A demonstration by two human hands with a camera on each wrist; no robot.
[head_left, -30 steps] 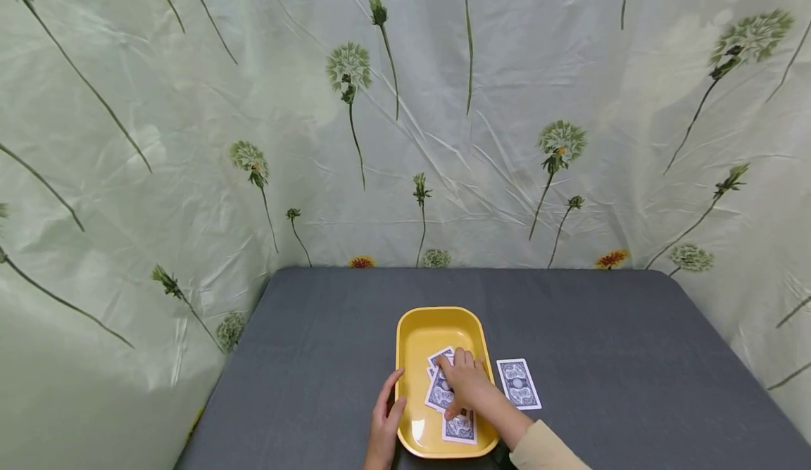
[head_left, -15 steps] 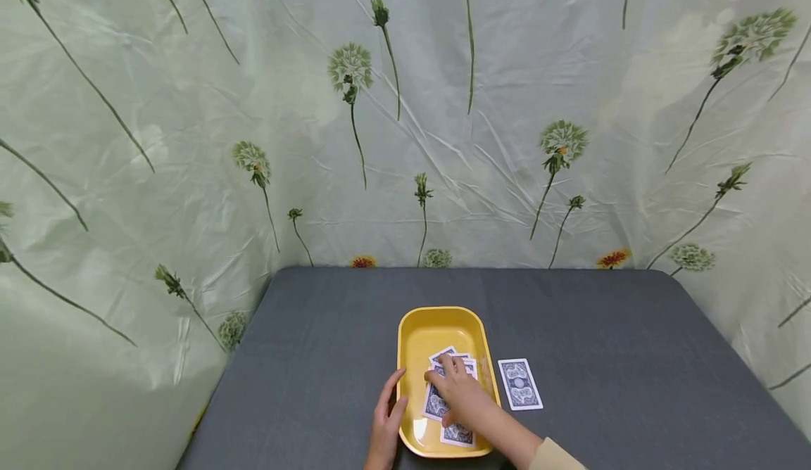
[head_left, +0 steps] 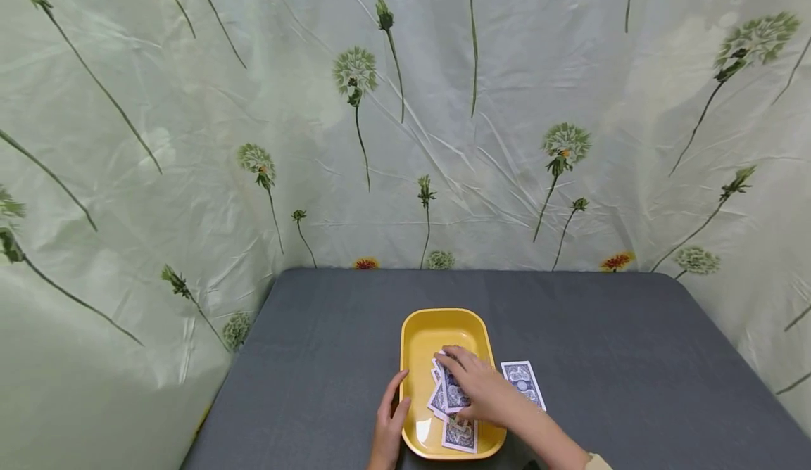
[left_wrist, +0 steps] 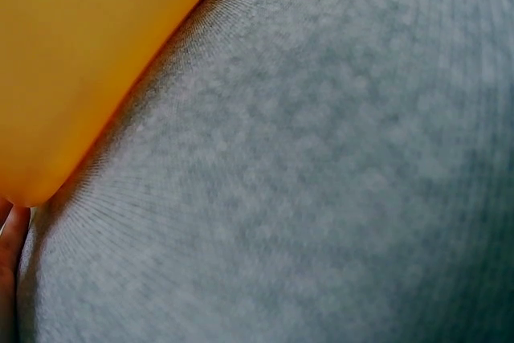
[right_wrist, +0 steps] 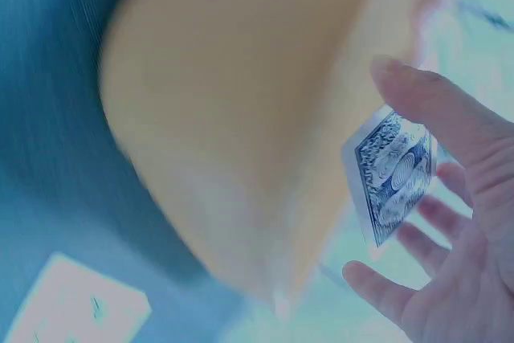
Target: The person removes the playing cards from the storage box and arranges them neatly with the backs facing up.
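Observation:
A yellow tray (head_left: 418,336) stands near the table's front, with several blue-backed playing cards in it. My right hand (head_left: 484,389) reaches over its right rim and grips one playing card (head_left: 452,394) by its ends, fingertips at the far end, thumb at the near one. In the right wrist view that card (right_wrist: 395,174) is tilted between thumb and fingers. Other cards lie overlapping beneath, one (head_left: 460,438) toward the tray's near end. My left hand (head_left: 388,424) rests against the left wall, finger and thumb at the rim; the left wrist view catches only fingertips (left_wrist: 14,234) by the tray.
Another blue-backed card (head_left: 523,380) lies on the dark grey table (head_left: 336,357) just right of the tray, partly behind the right hand. A pale cloth (head_left: 507,104) printed with dandelions hangs behind and along both sides of the table.
My right hand first moved left over the cards, then right again, and now grips one card, turned more upright. Cards beneath have shifted. The left hand stays at the tray's side.

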